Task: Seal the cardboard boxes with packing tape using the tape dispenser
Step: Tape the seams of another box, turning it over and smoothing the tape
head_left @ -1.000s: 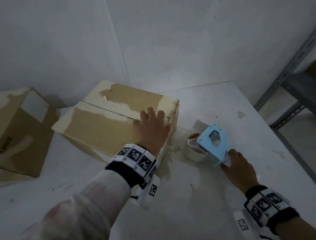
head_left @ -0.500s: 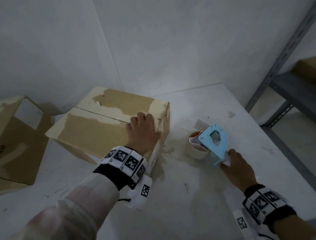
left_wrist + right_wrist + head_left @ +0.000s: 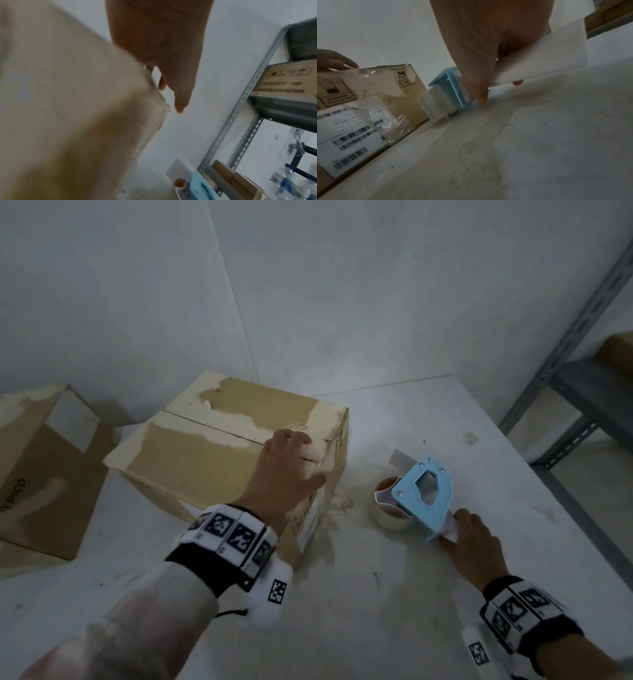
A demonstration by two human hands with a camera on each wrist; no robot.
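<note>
cardboard box on table, flaps closed; left hand flat on top, fingers relaxed. right hand grasping tape dispenser handle.

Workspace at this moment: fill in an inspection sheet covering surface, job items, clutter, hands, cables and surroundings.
Surface: white table, scuffed and stained.
Job's things: cardboard box with flaps closed, centre seam showing no fresh tape, top paper torn; blue tape dispenser standing on the table to the right of the box.
Clutter: second cardboard box at the far left.
Hands: left hand lies flat on the box top near its right end; right hand grips the dispenser's handle.
Cables: thin black cord at the left wrist.
Surroundings: white walls; metal shelving at right holding more cartons.
</note>
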